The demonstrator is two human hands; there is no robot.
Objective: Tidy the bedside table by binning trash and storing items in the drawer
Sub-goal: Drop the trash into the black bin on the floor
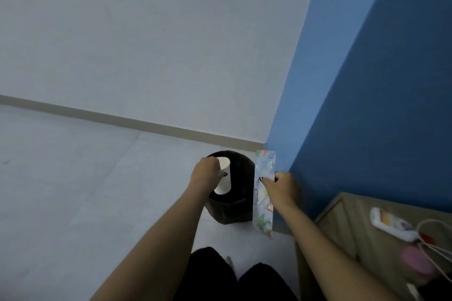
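A black bin (232,210) stands on the floor in the corner where the white and blue walls meet. My left hand (206,173) grips a white paper cup (223,177) right over the bin's mouth. My right hand (281,188) pinches a long, pale plastic wrapper (264,193) that hangs upright just beside the bin's right edge. The wooden bedside table (342,225) fills the lower right corner.
On the bedside table lie a white tube with coloured stripes (389,222), a white cable (437,252) and a pink round object (415,261), all blurred. My black-clad knees (232,278) are at the bottom centre. Pale floor spreads to the left.
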